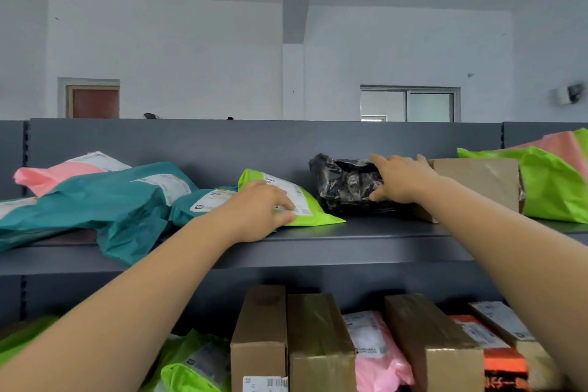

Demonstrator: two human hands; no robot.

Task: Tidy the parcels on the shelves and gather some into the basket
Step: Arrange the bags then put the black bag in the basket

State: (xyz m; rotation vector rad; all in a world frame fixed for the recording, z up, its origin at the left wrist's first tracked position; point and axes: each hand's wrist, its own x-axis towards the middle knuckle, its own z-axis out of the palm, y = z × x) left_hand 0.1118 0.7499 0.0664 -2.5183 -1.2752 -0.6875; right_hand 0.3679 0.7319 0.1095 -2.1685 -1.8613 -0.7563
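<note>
On the grey top shelf [366,234] my left hand [261,210] rests on a lime-green mailer [305,200] with a white label, thumb under its front edge and fingers curled over it. My right hand [399,180] grips the right side of a crinkled black plastic parcel [343,188], fingers over its top and thumb at its front. A brown cardboard box [480,183] stands right behind that hand. No basket is in view.
Teal mailers [105,204] and a pink mailer [57,173] pile up at the shelf's left. Green [553,188] and pink bags lie at its right end. The lower shelf holds upright cardboard boxes [318,340], a pink mailer [375,353], an orange parcel and green bags.
</note>
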